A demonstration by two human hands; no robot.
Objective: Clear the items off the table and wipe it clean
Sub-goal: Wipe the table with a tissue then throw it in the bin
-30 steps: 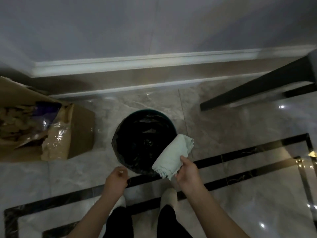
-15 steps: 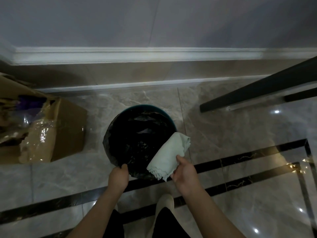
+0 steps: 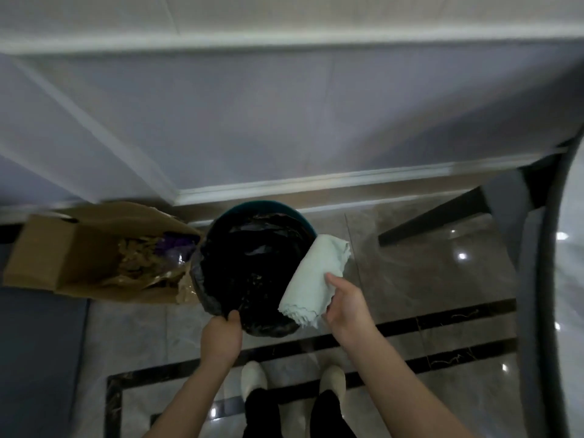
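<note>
Legible text: none in the head view.
Cardboard box [image 3: 68, 257]: plain brown faces; no print, label or number can be read.
Black bin liner [image 3: 252, 273]: no marking readable.
Pale green cloth [image 3: 316, 279]: no tag or brand readable.
Floor tiles [image 3: 426, 279]: veining and black inlay only; no signs.

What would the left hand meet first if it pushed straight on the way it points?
The left hand already grips the black bag's near rim; going on, it would probably enter the bin's bag-lined opening. Depth is unclear.
</note>
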